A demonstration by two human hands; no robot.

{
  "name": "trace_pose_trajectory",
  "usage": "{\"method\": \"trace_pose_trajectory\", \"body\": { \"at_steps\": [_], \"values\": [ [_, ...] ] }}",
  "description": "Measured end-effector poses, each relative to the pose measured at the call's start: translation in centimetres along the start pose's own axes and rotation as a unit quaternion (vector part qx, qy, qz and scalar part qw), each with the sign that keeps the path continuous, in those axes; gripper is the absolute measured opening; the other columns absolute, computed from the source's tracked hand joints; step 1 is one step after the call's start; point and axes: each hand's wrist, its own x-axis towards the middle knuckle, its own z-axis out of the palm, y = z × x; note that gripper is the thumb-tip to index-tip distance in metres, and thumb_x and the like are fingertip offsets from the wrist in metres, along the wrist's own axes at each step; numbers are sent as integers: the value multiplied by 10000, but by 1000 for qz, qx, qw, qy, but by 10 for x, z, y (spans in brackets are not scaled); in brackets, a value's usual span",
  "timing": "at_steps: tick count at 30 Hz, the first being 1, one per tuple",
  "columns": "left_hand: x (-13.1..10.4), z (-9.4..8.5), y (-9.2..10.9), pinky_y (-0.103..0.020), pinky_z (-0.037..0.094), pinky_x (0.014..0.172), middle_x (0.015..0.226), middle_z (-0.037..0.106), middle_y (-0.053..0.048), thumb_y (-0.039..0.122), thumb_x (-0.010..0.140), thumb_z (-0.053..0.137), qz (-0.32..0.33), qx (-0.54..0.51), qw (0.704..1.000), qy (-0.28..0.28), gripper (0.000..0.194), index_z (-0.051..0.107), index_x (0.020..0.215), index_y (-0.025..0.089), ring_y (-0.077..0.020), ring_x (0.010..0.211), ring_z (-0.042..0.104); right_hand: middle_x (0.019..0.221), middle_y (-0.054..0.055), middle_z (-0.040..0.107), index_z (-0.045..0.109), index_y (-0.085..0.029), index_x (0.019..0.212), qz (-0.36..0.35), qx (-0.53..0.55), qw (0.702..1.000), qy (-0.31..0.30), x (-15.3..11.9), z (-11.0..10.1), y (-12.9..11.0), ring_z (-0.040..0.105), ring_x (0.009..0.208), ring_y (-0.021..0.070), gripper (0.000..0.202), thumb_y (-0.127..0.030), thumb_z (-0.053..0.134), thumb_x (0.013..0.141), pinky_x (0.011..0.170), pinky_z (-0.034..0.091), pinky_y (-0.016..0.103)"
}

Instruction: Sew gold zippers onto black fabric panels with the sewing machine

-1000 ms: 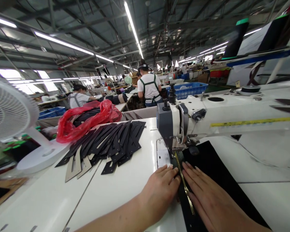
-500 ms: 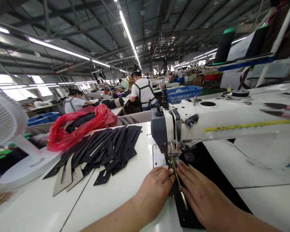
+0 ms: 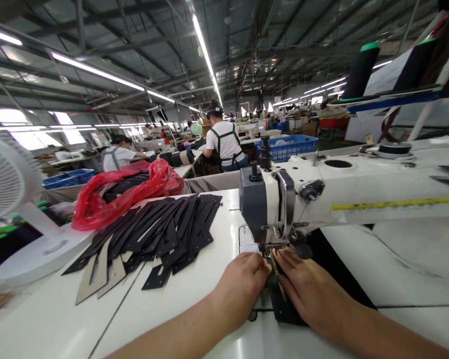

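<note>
A white sewing machine (image 3: 359, 184) stands over a black fabric piece (image 3: 336, 269) with a gold zipper (image 3: 279, 279) on it. The zipper's far end lies under the needle area. My left hand (image 3: 243, 279) is at the zipper's left side, its fingers bent and closed at the fabric edge; what they pinch is hidden. My right hand (image 3: 307, 284) lies on the fabric right of the zipper, fingers stretched forward near the presser foot. Black strips (image 3: 164, 229) are fanned out in a pile on the white table (image 3: 164, 319) to the left.
A red plastic bag (image 3: 93, 202) lies behind the strips. At the far left is a white fan (image 3: 45, 234). Thread cones (image 3: 362, 72) stand on a rack at upper right. Beyond the table are a blue basket (image 3: 292, 148) and two people at work.
The fabric and zipper have moved forward, further under the machine. Both hands have gone forward with them, and my left fingers are more bent. The view has shifted slightly.
</note>
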Motion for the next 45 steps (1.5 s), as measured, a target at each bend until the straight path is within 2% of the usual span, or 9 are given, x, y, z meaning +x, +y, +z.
{"method": "trace_pose_trajectory", "body": {
  "at_steps": [8,13,15,20,25,30,36,41,45],
  "values": [
    [-2,-3,-1,-336,476,842,983,591,-77,96,856,488,-50,-51,997,-13,185,574,1011,151,-209,926,558,1109,120,623,539,-132,1175,38,78,995,-43,7,0,6,575,1039,229,335,-141,400,870,929,465,421],
    [-13,-10,20,-372,460,772,951,560,-54,103,721,589,-194,-98,975,44,167,584,874,169,-221,862,526,1154,156,602,559,-94,1172,61,33,998,-8,-12,1,6,566,1073,251,351,-195,372,893,889,500,438],
    [-14,-8,25,-381,444,765,899,557,-41,102,706,611,-208,-113,969,65,115,601,795,175,-222,853,518,1150,147,601,583,-115,1144,70,19,997,-1,-19,-1,2,564,1075,247,334,-217,385,895,890,503,432],
    [-13,0,28,-347,426,788,878,583,-13,48,712,645,-184,-186,960,97,168,662,766,207,-189,862,535,1134,130,580,620,-159,1065,85,33,996,-12,-25,-10,-5,558,1062,234,270,-242,462,863,896,501,406],
    [-16,-2,29,-344,402,777,883,582,-3,53,697,679,-149,-148,972,108,187,659,784,218,-181,858,522,1086,117,580,628,-171,1050,94,56,993,-42,-18,-17,-4,570,1005,245,272,-206,537,796,869,504,409],
    [-23,-7,29,-360,386,776,920,553,-16,187,735,688,-93,-101,989,59,126,640,846,223,-193,865,494,1023,85,585,629,-217,1072,60,83,986,-129,-2,-29,-1,580,930,219,287,-166,514,814,814,495,389],
    [-26,-14,30,-383,377,793,906,531,-30,309,787,641,-39,-52,998,14,124,621,872,222,-201,865,476,896,50,595,646,-219,937,-11,64,977,-201,20,-40,3,597,734,169,216,-121,500,811,648,469,293],
    [-26,-19,34,-380,391,792,881,539,-28,316,797,634,-34,-48,998,6,117,613,834,206,-201,854,484,789,45,592,605,-175,828,-85,-38,982,-164,23,-32,5,585,657,185,273,10,451,699,549,429,279],
    [-30,-18,32,-345,426,740,883,554,-36,181,816,560,-59,-82,992,81,56,613,825,197,-186,818,505,749,69,605,590,-158,773,-41,-63,989,-124,15,-27,10,588,656,192,248,0,400,755,564,434,287]
  ]
}}
